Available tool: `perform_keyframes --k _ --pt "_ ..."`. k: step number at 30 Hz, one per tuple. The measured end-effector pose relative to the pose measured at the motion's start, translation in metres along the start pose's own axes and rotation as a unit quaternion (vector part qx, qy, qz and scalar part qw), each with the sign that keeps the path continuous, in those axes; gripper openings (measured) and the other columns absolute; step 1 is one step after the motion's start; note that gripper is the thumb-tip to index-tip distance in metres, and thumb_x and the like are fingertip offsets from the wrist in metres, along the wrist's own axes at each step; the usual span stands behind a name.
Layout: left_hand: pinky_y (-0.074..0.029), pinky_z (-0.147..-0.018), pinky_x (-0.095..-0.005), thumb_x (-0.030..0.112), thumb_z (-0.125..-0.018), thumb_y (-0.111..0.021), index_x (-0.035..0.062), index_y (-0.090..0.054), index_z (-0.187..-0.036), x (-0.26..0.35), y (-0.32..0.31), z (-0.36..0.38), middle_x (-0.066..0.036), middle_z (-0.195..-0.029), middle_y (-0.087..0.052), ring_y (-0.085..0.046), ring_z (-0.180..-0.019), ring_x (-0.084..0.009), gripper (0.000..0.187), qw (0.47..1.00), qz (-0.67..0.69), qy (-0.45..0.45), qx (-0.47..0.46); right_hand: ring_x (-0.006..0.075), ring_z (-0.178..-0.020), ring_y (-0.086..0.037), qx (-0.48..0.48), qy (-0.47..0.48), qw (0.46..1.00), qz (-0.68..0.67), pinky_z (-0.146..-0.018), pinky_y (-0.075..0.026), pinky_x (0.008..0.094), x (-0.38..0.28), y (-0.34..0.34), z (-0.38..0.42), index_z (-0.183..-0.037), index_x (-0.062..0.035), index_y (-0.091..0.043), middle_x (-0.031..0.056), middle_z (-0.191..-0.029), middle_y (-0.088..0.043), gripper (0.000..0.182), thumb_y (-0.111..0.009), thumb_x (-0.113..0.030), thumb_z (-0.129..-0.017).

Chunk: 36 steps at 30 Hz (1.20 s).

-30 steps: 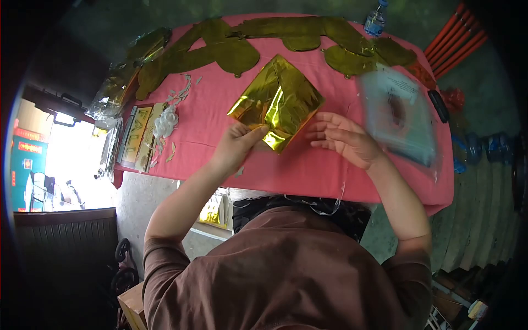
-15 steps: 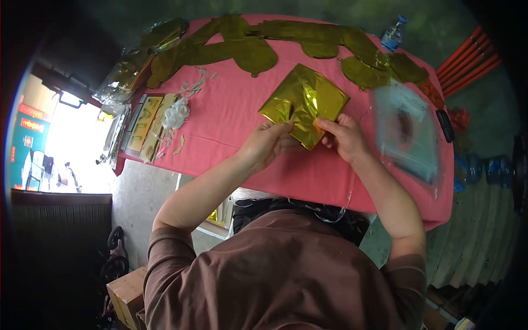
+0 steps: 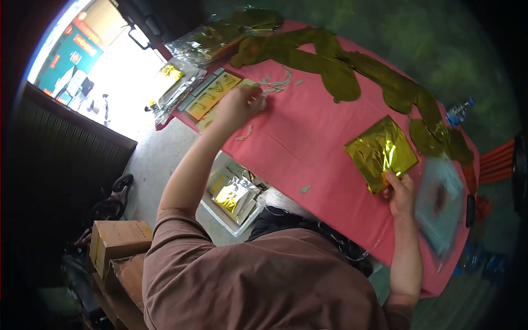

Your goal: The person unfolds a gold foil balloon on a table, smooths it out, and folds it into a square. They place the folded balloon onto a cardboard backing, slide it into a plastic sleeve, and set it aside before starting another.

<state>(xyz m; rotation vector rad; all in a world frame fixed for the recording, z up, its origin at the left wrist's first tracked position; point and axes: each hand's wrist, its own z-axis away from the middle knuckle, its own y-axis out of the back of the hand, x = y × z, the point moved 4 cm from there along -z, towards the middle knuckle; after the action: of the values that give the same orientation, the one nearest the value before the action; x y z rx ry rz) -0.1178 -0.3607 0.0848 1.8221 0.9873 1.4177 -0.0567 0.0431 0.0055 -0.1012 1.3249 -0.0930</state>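
Observation:
My right hand (image 3: 401, 193) grips the lower corner of a folded gold foil sheet (image 3: 382, 151), thumb on top, and holds it over the right part of the pink-covered table (image 3: 308, 148). At the table's left part my left hand (image 3: 240, 107) is closed with curled fingers on a small bundle of white ribbon (image 3: 264, 102), which the hand mostly hides. Beside that hand lies a flat pack with large letters (image 3: 212, 99). Small pale scraps (image 3: 280, 82) are scattered just beyond the fingers.
Flat gold foil shapes (image 3: 341, 80) stretch along the far edge, with a water bottle (image 3: 459, 111) at the right end. Clear plastic bags (image 3: 440, 203) lie near the right edge. A white box (image 3: 236, 201) with foil packs stands below the table; cardboard boxes (image 3: 121, 242) are at lower left.
My left hand has let go of the gold foil sheet and moved left to the white ribbon. The right hand still holds the sheet. The view has turned toward the left.

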Motion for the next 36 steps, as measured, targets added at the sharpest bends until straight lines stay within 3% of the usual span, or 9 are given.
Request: perform_keyframes --k 7,11,16,19,21,24,31,34,36 --pt "-0.048 -0.082 -0.0405 0.021 -0.08 -0.062 0.0066 -0.066 -0.101 -0.101 0.037 -0.009 -0.013 -0.094 -0.065 -0.06 -0.092 -0.0316 0.026 0.97 -0.219 0.026 0.1 0.006 -0.049 -0.05 -0.001 0.016 1.0 -0.009 -0.041 -0.036 0.0196 0.001 0.0 0.0 -0.083 -0.0084 -0.06 -0.0009 -0.069 -0.059 0.013 -0.067 -0.019 -0.085" --pt "-0.046 -0.088 -0.0387 0.033 -0.078 -0.064 0.0097 -0.067 -0.1 -0.087 0.036 -0.005 -0.01 -0.106 -0.063 -0.056 -0.105 -0.028 0.032 0.976 -0.161 0.14 -0.043 0.0069 -0.049 -0.052 -0.008 0.019 1.0 -0.024 -0.041 -0.039 0.0195 0.001 0.0 0.0 -0.086 -0.0054 -0.061 0.0016 -0.07 -0.061 0.011 -0.066 -0.015 -0.084" --pt "-0.045 -0.089 -0.0393 0.043 -0.076 -0.064 0.0062 -0.064 -0.107 -0.096 0.009 0.006 -0.013 -0.11 -0.061 -0.051 -0.112 -0.0302 0.049 0.962 -0.27 -0.008 0.05 0.0064 -0.05 -0.052 -0.007 0.025 0.999 -0.02 -0.041 -0.039 0.0191 -0.001 -0.002 0.001 -0.086 -0.0067 -0.061 0.0012 -0.071 -0.062 0.011 -0.067 -0.016 -0.084" --pt "-0.045 -0.088 -0.0399 0.036 -0.081 -0.059 0.0037 -0.064 -0.104 -0.086 0.01 0.005 -0.015 -0.1 -0.065 -0.059 -0.098 -0.0298 0.039 0.965 -0.241 -0.051 0.092 0.0064 -0.05 -0.052 -0.002 0.028 0.999 -0.02 -0.041 -0.04 0.019 0.0 -0.002 0.002 -0.086 -0.0071 -0.061 0.001 -0.071 -0.062 0.011 -0.067 -0.016 -0.084" --pt "-0.049 -0.081 -0.0412 0.031 -0.084 -0.055 0.0005 -0.063 -0.094 -0.079 0.008 0.0 -0.015 -0.091 -0.065 -0.061 -0.091 -0.0305 0.033 0.967 -0.245 0.036 -0.057 0.0063 -0.05 -0.052 0.0 0.027 0.999 -0.018 -0.041 -0.04 0.019 0.0 -0.001 0.002 -0.086 -0.0074 -0.061 0.0009 -0.071 -0.062 0.011 -0.068 -0.017 -0.084" --pt "-0.051 -0.073 -0.0418 0.024 -0.084 -0.054 -0.0001 -0.061 -0.084 -0.079 -0.004 -0.006 -0.015 -0.082 -0.065 -0.063 -0.082 -0.0312 0.025 0.943 -0.323 -0.008 -0.082 0.0065 -0.05 -0.052 -0.002 0.026 0.999 -0.019 -0.042 -0.04 0.0191 -0.001 -0.002 0.002 -0.086 -0.0072 -0.061 0.001 -0.071 -0.061 0.012 -0.068 -0.017 -0.084" --pt "-0.051 -0.07 -0.0423 0.019 -0.081 -0.056 0.0018 -0.062 -0.076 -0.064 0.001 -0.007 -0.013 -0.075 -0.064 -0.063 -0.075 -0.0308 0.019 0.935 -0.35 -0.024 -0.046 0.0067 -0.05 -0.051 -0.01 0.03 0.999 -0.023 -0.042 -0.039 0.0193 0.002 -0.001 0.002 -0.086 -0.0065 -0.061 0.0015 -0.071 -0.061 0.013 -0.068 -0.017 -0.084" --pt "-0.05 -0.067 -0.0414 0.023 -0.08 -0.06 0.0034 -0.066 -0.077 -0.053 0.017 -0.005 -0.013 -0.074 -0.065 -0.063 -0.072 -0.0314 0.021 0.967 -0.245 -0.042 0.057 0.007 -0.05 -0.051 -0.013 0.032 0.999 -0.024 -0.042 -0.04 0.0194 0.0 -0.003 0.002 -0.087 -0.0058 -0.061 0.0018 -0.071 -0.062 0.013 -0.068 -0.017 -0.083" --pt "-0.049 -0.064 -0.0384 0.031 -0.079 -0.065 0.0042 -0.069 -0.081 -0.053 0.026 -0.004 -0.013 -0.074 -0.066 -0.064 -0.07 -0.0284 0.027 0.978 -0.191 0.081 0.018 0.0072 -0.05 -0.052 -0.016 0.035 0.999 -0.024 -0.042 -0.04 0.0194 0.0 -0.003 0.002 -0.087 -0.0054 -0.062 0.0019 -0.071 -0.062 0.014 -0.068 -0.017 -0.083"
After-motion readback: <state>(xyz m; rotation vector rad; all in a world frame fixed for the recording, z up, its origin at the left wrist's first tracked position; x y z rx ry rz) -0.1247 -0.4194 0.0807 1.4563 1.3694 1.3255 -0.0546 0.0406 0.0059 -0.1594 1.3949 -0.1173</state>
